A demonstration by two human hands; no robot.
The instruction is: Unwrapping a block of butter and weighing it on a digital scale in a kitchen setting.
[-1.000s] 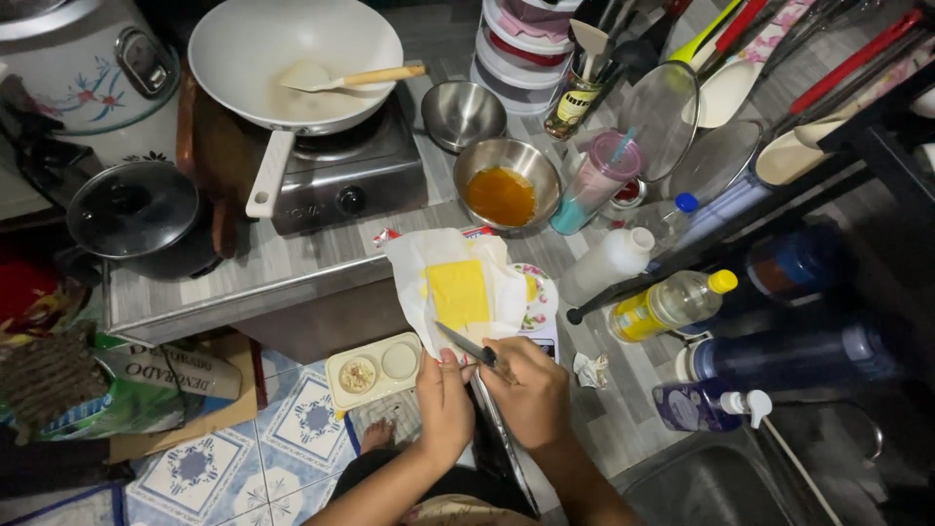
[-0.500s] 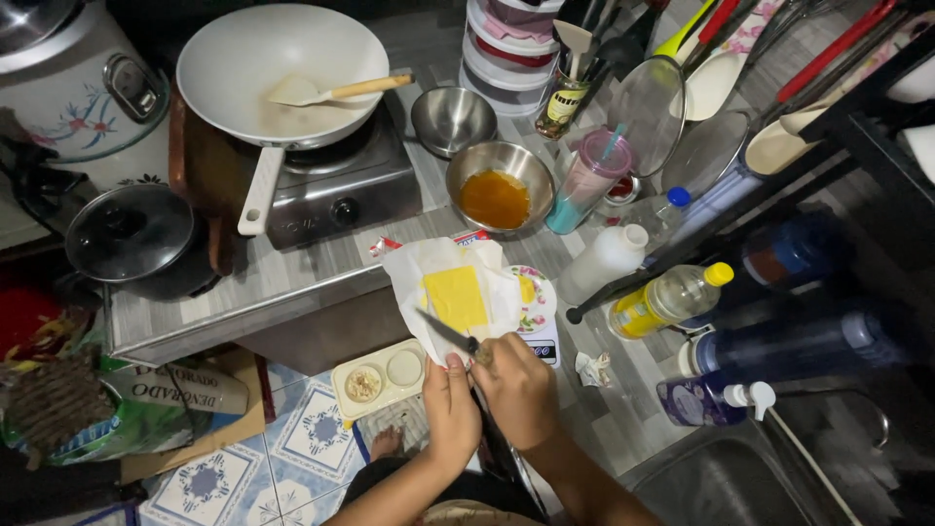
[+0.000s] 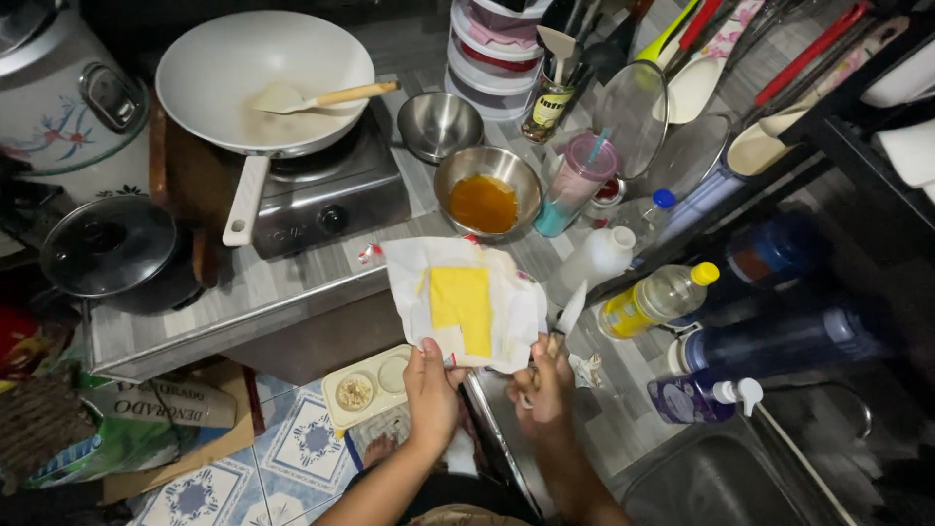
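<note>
Presently, a white paper wrapper [image 3: 463,302] is pinched at its near edge by the left hand [image 3: 431,394], thumb on top and fingers beneath, the grip closed on the paper. A yellow block of butter [image 3: 462,308] is seen lying on the opened wrapper, roughly at its middle, held over the near edge of the grey tabletop [image 3: 292,282]. A knife [image 3: 563,321] is held by the right hand [image 3: 542,385], the grip clamped round its handle; the blade is pointed up and away, just beside the right edge of the wrapper, not touching the butter.

Beyond the wrapper, a steel bowl of amber liquid [image 3: 485,200] is noted, with an empty steel bowl [image 3: 438,122] behind it and a lidded tumbler [image 3: 575,185] to its right. Farther left, a white pan [image 3: 243,73] is set on a single-burner stove [image 3: 331,190], a wooden spatula [image 3: 312,97] resting inside it. A dark lidded pot [image 3: 102,244] is seen at the left end of the tabletop. A bottle of oil with a yellow cap [image 3: 657,297] is lying to the right of the knife. Below the tabletop, tiled floor [image 3: 302,448] and a small tray [image 3: 370,380] are visible.
</note>
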